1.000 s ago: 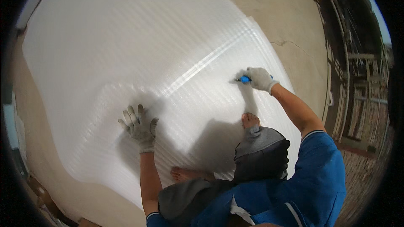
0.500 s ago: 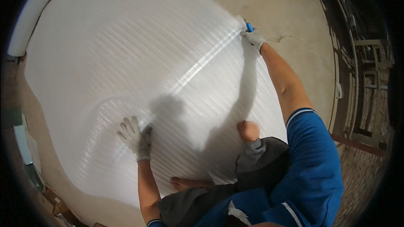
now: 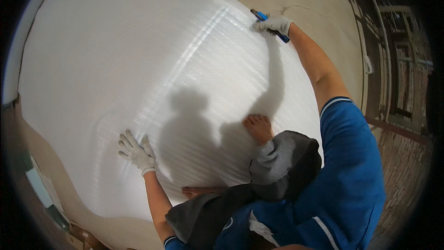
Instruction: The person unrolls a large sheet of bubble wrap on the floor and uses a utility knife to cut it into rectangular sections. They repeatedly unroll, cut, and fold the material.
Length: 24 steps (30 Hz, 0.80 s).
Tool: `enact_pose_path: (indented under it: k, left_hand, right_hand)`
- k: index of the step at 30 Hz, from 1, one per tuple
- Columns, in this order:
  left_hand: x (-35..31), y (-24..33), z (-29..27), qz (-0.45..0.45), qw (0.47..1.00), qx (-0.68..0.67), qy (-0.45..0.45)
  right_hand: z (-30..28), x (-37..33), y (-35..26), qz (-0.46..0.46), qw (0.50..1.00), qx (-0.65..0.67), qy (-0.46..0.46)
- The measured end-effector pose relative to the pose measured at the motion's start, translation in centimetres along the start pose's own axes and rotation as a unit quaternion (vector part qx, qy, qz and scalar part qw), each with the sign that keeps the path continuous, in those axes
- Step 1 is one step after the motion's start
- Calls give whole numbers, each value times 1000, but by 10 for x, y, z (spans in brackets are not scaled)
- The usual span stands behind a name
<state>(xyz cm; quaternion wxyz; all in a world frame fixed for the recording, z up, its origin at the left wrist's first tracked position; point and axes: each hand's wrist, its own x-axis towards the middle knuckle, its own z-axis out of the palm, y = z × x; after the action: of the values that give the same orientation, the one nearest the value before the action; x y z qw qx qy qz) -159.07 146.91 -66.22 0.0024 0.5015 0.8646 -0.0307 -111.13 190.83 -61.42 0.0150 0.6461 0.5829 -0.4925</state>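
Observation:
A large sheet of white, translucent foam wrap (image 3: 106, 55) is spread over the floor beneath me. My left hand (image 3: 137, 152), in a pale work glove, lies flat on it with the fingers spread. A straight shiny band (image 3: 194, 48) runs across the sheet from near that hand toward the far edge; whether it is a fold or a separate strip I cannot tell. My gloved right hand (image 3: 274, 24) is closed around a blue and black utility knife (image 3: 283, 37), out by the sheet's far right edge. The knife is apart from the band.
My bare foot (image 3: 259, 127) rests on the sheet, with my other foot (image 3: 199, 191) tucked near my left arm. A white roll (image 3: 23, 41) lies along the far left. Timber framing (image 3: 395, 65) stands at the right, and cardboard (image 3: 83, 238) lies at lower left.
My right hand has come away from the band's far end, rightward, and the knife now shows at a slant in it. My left hand stays flat on the sheet. The view has shifted somewhat.

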Motion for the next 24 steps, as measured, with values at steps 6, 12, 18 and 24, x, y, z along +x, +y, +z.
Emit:
enact_pose_path:
  k: [6,12,18,24]
  left_hand:
    - [-1,6,-11,-7,1000,7,-29]
    - [-5,3,-14,4,999,-11,-46]
    - [-2,-5,-11,-10,997,-26,-70]
    - [35,-14,-46,63,992,22,-110]
  right_hand:
    - [14,-48,78,42,999,2,29]
    - [42,-47,100,19,978,-69,196]
    - [26,-87,89,-6,994,-3,112]
    - [64,-157,132,66,937,-139,313]
